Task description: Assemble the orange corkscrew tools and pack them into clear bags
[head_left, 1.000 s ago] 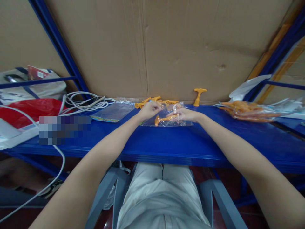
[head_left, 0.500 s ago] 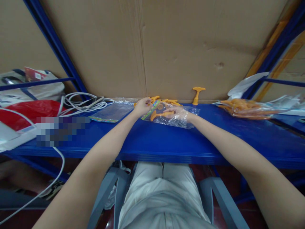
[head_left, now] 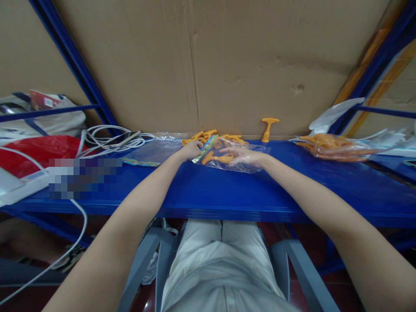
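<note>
A clear plastic bag (head_left: 247,166) with a colourful printed strip along its edge lies on the blue table. My left hand (head_left: 192,150) pinches the bag at this strip. My right hand (head_left: 245,157) is at the bag, its fingers stretched out and apart; clear film covers part of it, and I cannot tell exactly how far inside it reaches. An orange T-shaped plastic piece (head_left: 216,159) lies in the bag, just left of my right fingertips. Behind both hands is a pile of similar orange pieces (head_left: 208,134), partly hidden by the bag.
One orange T-shaped piece (head_left: 268,130) stands upright near the cardboard wall (head_left: 234,65). A filled bag of orange parts (head_left: 328,146) lies right. Left are a flat clear bag (head_left: 152,152), white cables (head_left: 112,138) and a red bag (head_left: 48,149). Blue posts (head_left: 74,65) rise at both sides.
My left hand has come slightly down and closer along the printed strip. My right fingers have spread and drawn off the orange piece, which now lies loose in the bag.
</note>
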Action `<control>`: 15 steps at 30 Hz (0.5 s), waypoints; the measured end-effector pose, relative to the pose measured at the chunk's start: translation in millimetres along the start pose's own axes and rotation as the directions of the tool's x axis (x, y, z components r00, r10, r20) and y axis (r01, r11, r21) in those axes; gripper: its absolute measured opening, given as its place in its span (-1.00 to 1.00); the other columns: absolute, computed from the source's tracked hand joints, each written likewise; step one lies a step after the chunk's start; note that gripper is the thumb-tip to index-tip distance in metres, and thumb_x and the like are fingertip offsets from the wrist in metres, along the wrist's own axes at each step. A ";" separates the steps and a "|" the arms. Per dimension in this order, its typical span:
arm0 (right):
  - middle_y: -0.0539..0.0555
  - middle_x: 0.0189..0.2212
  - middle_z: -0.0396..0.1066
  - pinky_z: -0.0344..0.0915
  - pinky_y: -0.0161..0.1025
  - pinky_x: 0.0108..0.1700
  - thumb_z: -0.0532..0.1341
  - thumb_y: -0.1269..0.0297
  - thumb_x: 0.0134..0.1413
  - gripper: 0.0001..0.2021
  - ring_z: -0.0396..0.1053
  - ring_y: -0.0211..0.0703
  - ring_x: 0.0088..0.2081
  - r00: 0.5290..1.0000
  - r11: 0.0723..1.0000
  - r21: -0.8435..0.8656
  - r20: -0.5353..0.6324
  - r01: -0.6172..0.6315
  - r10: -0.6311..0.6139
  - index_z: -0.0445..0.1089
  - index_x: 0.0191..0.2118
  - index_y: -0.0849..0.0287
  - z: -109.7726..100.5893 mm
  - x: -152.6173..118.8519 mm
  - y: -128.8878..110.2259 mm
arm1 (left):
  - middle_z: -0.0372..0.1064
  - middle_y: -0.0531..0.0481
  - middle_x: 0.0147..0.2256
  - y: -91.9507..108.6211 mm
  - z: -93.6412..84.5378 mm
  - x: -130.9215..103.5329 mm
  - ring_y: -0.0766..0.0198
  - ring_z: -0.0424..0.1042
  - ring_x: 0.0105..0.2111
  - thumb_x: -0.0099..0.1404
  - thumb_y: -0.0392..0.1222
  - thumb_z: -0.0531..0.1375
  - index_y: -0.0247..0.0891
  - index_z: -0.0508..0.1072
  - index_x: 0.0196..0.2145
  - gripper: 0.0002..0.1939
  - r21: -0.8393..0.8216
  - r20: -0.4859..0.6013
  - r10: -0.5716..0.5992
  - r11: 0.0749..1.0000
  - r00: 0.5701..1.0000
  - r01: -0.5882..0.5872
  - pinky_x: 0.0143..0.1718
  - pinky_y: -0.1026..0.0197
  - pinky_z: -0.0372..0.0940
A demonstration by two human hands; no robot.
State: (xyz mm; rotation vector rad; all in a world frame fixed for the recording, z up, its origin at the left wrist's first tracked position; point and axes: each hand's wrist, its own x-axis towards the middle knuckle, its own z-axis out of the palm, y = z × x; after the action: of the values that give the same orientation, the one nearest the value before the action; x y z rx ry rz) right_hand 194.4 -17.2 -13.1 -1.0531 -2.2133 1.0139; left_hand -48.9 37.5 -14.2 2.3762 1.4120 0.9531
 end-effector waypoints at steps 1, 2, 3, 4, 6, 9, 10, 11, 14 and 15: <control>0.12 0.23 0.27 0.18 -0.02 0.24 0.28 0.48 -0.04 -0.39 0.20 0.03 0.24 0.998 0.999 0.040 0.056 -0.015 0.012 0.33 0.19 0.06 -2.3 -2.2 0.2 | 0.37 0.03 -0.59 2.4 -1.2 -0.5 0.26 0.38 -0.58 -0.01 -0.39 0.19 -0.29 0.48 -0.42 -0.85 0.028 0.089 -0.095 0.995 0.991 0.093 -0.52 0.25 0.23; 0.14 0.22 0.28 0.21 -0.03 0.22 0.26 0.50 -0.03 -0.36 0.24 0.00 0.21 0.994 0.996 0.076 0.100 -0.038 0.030 0.28 0.23 0.06 -4.8 -3.8 1.2 | 0.38 0.03 -0.56 5.2 -2.9 -1.2 0.27 0.38 -0.56 0.00 -0.40 0.17 -0.30 0.49 -0.37 -0.81 0.054 0.147 -0.158 0.987 0.977 0.151 -0.50 0.26 0.23; 0.15 0.21 0.28 0.24 -0.03 0.20 0.24 0.52 -0.02 -0.33 0.27 -0.02 0.18 0.991 0.993 0.102 0.129 -0.060 0.047 0.24 0.26 0.07 -7.4 -4.6 3.0 | 0.39 0.03 -0.54 8.3 -4.7 -1.8 0.27 0.39 -0.54 0.01 -0.41 0.16 -0.31 0.50 -0.33 -0.77 0.078 0.166 -0.197 0.979 0.966 0.187 -0.49 0.26 0.22; 0.16 0.21 0.29 0.25 -0.03 0.18 0.23 0.52 -0.01 -0.33 0.29 -0.04 0.16 0.989 0.991 0.111 0.137 -0.075 0.060 0.22 0.27 0.07 -10.0 -4.8 5.3 | 0.39 0.02 -0.51 11.3 -6.4 -2.4 0.27 0.39 -0.52 0.02 -0.42 0.14 -0.32 0.50 -0.30 -0.74 0.095 0.167 -0.219 0.974 0.961 0.205 -0.49 0.26 0.21; 0.16 0.19 0.31 0.24 -0.04 0.19 0.24 0.51 0.01 -0.38 0.31 -0.05 0.14 0.991 0.993 0.079 0.110 -0.084 0.075 0.27 0.24 0.09 -14.9 -3.8 10.7 | 0.40 0.00 -0.48 16.5 -8.8 -3.6 0.26 0.41 -0.48 0.05 -0.43 0.13 -0.33 0.50 -0.25 -0.71 0.116 0.149 -0.230 0.970 0.962 0.214 -0.47 0.27 0.21; 0.15 0.09 0.42 0.21 -0.05 0.20 0.30 0.45 0.00 -0.57 0.34 -0.03 0.10 0.997 0.996 -0.046 0.019 -0.075 0.076 0.46 0.06 0.14 -19.0 -0.9 17.8 | 0.40 -0.01 -0.48 21.5 -10.1 -5.8 0.24 0.42 -0.48 0.08 -0.43 0.14 -0.33 0.51 -0.19 -0.68 0.128 0.167 -0.261 0.962 0.951 0.242 -0.48 0.26 0.23; 0.15 0.03 0.46 0.23 -0.05 0.19 0.31 0.43 0.00 -0.63 0.36 -0.02 0.08 0.997 0.994 -0.082 -0.012 -0.073 0.072 0.51 -0.01 0.16 -19.1 0.1 19.4 | 0.39 0.00 -0.49 22.5 -10.2 -6.6 0.24 0.41 -0.50 0.10 -0.42 0.15 -0.32 0.52 -0.17 -0.67 0.129 0.191 -0.284 0.956 0.940 0.262 -0.49 0.26 0.24; 0.15 -0.03 0.49 0.26 -0.04 0.17 0.32 0.40 0.00 -0.69 0.39 -0.01 0.04 0.997 0.992 -0.103 -0.034 -0.073 0.070 0.54 -0.07 0.17 -18.6 1.0 20.6 | 0.38 0.00 -0.50 23.1 -10.3 -7.4 0.24 0.41 -0.53 0.11 -0.40 0.16 -0.32 0.52 -0.13 -0.66 0.127 0.216 -0.307 0.950 0.927 0.285 -0.51 0.25 0.25; 0.16 -0.14 0.54 0.33 -0.05 0.07 0.33 0.35 0.02 -0.75 0.44 -0.01 -0.05 0.996 0.994 -0.087 -0.054 -0.069 0.065 0.57 -0.14 0.22 -13.9 2.9 21.8 | 0.40 0.01 -0.49 22.6 -10.3 -8.4 0.25 0.40 -0.58 0.14 -0.35 0.19 -0.29 0.50 -0.03 -0.60 0.111 0.252 -0.355 0.935 0.900 0.337 -0.52 0.22 0.29; 0.16 -0.16 0.54 0.35 -0.06 0.05 0.33 0.35 0.02 -0.75 0.45 -0.02 -0.08 0.996 0.995 -0.071 -0.053 -0.071 0.067 0.57 -0.14 0.24 -11.8 3.3 21.6 | 0.42 0.01 -0.47 21.5 -10.2 -8.1 0.25 0.40 -0.58 0.14 -0.34 0.20 -0.28 0.50 -0.02 -0.59 0.106 0.250 -0.359 0.933 0.899 0.343 -0.51 0.21 0.31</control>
State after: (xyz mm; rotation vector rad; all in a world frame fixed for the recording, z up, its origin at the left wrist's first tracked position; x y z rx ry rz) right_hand 210.0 -0.4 -22.5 -1.1815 -2.2015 0.9316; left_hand -42.8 18.1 0.7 2.0829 1.6955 0.4842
